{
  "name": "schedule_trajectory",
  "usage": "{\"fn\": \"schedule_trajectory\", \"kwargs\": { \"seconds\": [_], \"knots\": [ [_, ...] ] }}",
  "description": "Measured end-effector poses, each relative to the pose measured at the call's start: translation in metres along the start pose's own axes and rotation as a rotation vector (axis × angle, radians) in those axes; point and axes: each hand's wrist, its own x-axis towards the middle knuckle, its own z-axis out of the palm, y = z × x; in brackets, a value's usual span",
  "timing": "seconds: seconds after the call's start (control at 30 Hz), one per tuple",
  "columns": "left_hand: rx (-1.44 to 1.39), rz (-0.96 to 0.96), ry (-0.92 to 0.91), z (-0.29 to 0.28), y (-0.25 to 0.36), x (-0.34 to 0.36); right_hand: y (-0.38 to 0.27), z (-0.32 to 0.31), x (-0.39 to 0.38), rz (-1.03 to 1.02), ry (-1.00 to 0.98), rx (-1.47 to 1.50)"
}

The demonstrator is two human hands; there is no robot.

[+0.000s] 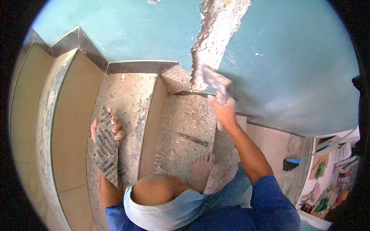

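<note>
My left hand (117, 128) grips a long broken piece of tile (106, 148) over a dusty stair tread, its ribbed back with raised oblong marks facing up and its lower end pointed. The thumb shows at one side and the fingertips at the other. My right hand (224, 103) is closed around a greyish, block-shaped tool (216, 80), smeared by motion; its exact kind cannot be made out. The tool is at the foot of a rough, bare strip (216, 34) in the blue-green wall (146, 34), where the paint and plaster are gone.
Dusty steps (179, 119) carry scattered crumbs of rubble. A dark, narrow stick-like piece (192, 139) lies near my bare foot (202, 169). Dark skirting tiles (135, 67) edge the wall. Lower right are a blue-headed broom (291, 163) and assorted clutter (325, 196).
</note>
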Motion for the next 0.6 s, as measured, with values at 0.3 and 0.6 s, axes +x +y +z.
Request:
{"fn": "schedule_trajectory", "kwargs": {
  "seconds": [0.3, 0.6],
  "knots": [
    [-0.007, -0.011, -0.026, 0.003, 0.000, 0.001, -0.002, -0.014, 0.011, 0.062, -0.331, -0.057],
    [0.000, -0.001, -0.016, 0.002, -0.001, -0.001, -0.001, -0.014, -0.040, 0.041, -0.143, 0.081]
  ]
}}
